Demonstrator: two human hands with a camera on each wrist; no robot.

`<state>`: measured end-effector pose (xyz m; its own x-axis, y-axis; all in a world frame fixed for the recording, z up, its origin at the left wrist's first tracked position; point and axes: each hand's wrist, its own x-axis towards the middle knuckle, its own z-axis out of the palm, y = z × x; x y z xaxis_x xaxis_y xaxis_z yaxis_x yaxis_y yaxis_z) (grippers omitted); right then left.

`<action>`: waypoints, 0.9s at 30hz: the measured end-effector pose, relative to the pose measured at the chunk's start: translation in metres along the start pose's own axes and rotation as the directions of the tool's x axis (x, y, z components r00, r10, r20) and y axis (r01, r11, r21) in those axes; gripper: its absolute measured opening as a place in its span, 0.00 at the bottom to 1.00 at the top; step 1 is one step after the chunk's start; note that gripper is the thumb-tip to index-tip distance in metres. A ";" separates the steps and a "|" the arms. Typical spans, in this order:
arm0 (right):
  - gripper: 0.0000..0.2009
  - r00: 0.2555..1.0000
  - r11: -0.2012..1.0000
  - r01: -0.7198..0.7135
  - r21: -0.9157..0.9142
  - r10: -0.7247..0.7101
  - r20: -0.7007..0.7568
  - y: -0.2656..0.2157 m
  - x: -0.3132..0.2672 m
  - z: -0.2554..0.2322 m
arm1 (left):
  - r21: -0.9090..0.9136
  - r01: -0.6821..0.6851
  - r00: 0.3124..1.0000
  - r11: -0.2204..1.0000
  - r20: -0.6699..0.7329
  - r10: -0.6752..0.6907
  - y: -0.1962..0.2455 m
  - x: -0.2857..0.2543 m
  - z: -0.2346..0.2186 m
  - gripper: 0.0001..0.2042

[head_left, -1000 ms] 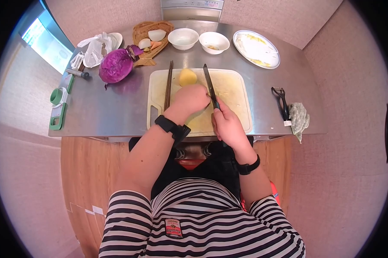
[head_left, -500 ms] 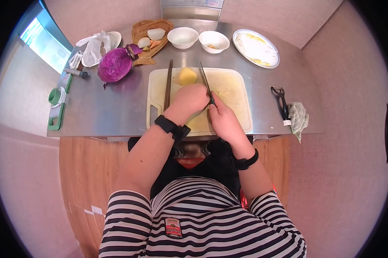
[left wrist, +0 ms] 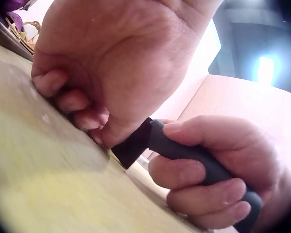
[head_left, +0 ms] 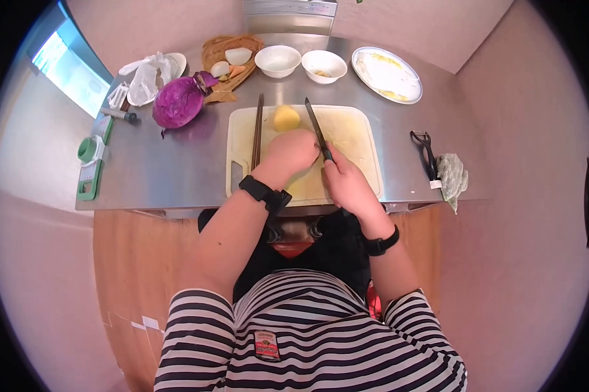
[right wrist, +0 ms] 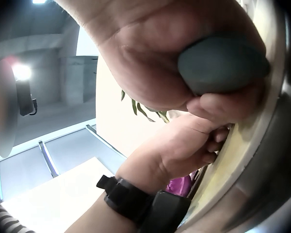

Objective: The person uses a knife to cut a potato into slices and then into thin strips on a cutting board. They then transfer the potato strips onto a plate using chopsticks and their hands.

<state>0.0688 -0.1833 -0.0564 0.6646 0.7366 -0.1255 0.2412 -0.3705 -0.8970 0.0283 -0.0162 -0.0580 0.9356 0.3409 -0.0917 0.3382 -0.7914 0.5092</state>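
Observation:
My right hand [head_left: 350, 186] grips the dark handle [left wrist: 194, 158] of a kitchen knife [head_left: 315, 121], its blade pointing away from me over the cutting board [head_left: 359, 140]. Beside the blade, my left hand [head_left: 291, 153] rests on the board with fingers curled under. In the left wrist view, its thumb [left wrist: 117, 127] lies right at the dark blade [left wrist: 133, 148]; I cannot tell what is under the fingers. A peeled, yellow, potato-like piece [head_left: 286, 119] sits just beyond the left hand. Dark chopsticks [head_left: 258, 130] lie along the board's left side.
Behind the board stand two white bowls [head_left: 278, 61] and an oval plate [head_left: 387, 75]. Left are a purple cabbage [head_left: 179, 103], a wicker basket [head_left: 214, 49] with cut vegetables and a green-white grater [head_left: 92, 160]. A peeler [head_left: 427, 153] and crumpled wrap [head_left: 451, 178] lie right.
The right hand and knife moved forward and left, then came back toward me and right. The left hand stays curled at nearly the same place on the board.

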 end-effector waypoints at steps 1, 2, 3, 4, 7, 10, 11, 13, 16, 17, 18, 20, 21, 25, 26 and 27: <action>0.26 0.999 0.998 0.042 0.036 -0.042 -0.009 0.003 0.004 0.002 | 0.001 -0.008 1.000 1.000 0.009 0.008 0.000 0.001 -0.002 0.11; 0.26 0.999 0.997 0.045 0.059 -0.043 -0.027 0.002 0.003 0.002 | 0.025 -0.021 1.000 0.999 0.019 0.020 -0.001 0.002 -0.002 0.11; 0.26 1.000 0.978 -0.014 0.207 0.016 -0.007 -0.001 0.001 0.002 | 0.004 -0.030 1.000 1.000 0.004 0.030 -0.002 0.001 -0.001 0.11; 0.26 0.997 0.934 -0.074 0.350 0.070 0.026 -0.002 -0.001 0.001 | -0.018 -0.038 0.999 0.999 -0.008 0.038 -0.003 0.000 0.000 0.11; 0.26 0.994 0.906 -0.106 0.410 0.104 0.027 -0.004 -0.012 -0.007 | -0.008 -0.015 1.000 1.000 -0.010 0.015 -0.005 0.001 0.002 0.12; 0.26 0.997 0.946 -0.079 0.313 0.068 0.047 -0.006 -0.018 -0.012 | -0.066 -0.004 1.000 0.998 0.009 0.004 -0.001 -0.004 -0.003 0.14; 0.26 0.998 0.960 -0.064 0.272 0.058 0.028 -0.007 -0.019 -0.011 | -0.039 -0.013 1.000 0.999 0.028 0.014 -0.002 -0.004 -0.004 0.14; 0.26 0.999 0.970 -0.042 0.240 0.042 0.006 -0.002 -0.017 -0.010 | -0.052 -0.016 0.999 0.999 0.045 0.018 -0.003 -0.001 -0.006 0.14; 0.26 0.999 0.976 -0.050 0.211 0.049 0.011 -0.004 -0.017 -0.009 | -0.035 -0.022 0.999 0.999 0.043 0.024 -0.005 0.000 -0.004 0.15; 0.25 0.997 0.974 -0.073 0.216 0.068 0.030 -0.007 -0.018 -0.010 | -0.021 -0.028 0.998 0.999 0.052 0.029 -0.003 0.000 -0.005 0.15; 0.25 0.997 0.971 -0.073 0.229 0.069 0.022 -0.010 -0.019 -0.010 | -0.025 -0.006 0.998 1.000 0.057 0.008 -0.002 0.000 -0.005 0.14; 0.25 0.996 0.973 -0.088 0.214 0.083 0.032 -0.012 -0.019 -0.011 | -0.026 0.012 0.998 1.000 0.065 -0.010 0.000 0.001 -0.006 0.14; 0.25 0.996 0.971 -0.091 0.220 0.086 0.030 -0.009 -0.017 -0.010 | -0.010 0.015 0.998 1.000 0.064 -0.014 0.001 0.000 -0.006 0.14; 0.25 0.998 0.994 0.049 0.096 -0.044 -0.054 -0.005 -0.015 -0.006 | 0.058 0.027 0.999 0.998 0.035 -0.029 0.008 -0.002 -0.006 0.14; 0.25 0.993 0.995 0.096 0.036 -0.094 -0.073 -0.005 -0.015 -0.006 | 0.061 0.026 0.999 0.998 0.039 -0.028 0.008 -0.001 -0.005 0.14; 0.25 0.993 0.995 0.093 0.041 -0.090 -0.076 0.001 -0.012 -0.003 | 0.054 0.021 0.999 0.998 0.027 -0.022 0.007 -0.001 -0.005 0.14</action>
<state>0.0626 -0.1942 -0.0543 0.6922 0.7216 -0.0115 0.2733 -0.2768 -0.9213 0.0287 -0.0196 -0.0506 0.9302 0.3447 -0.1260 0.3626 -0.8106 0.4598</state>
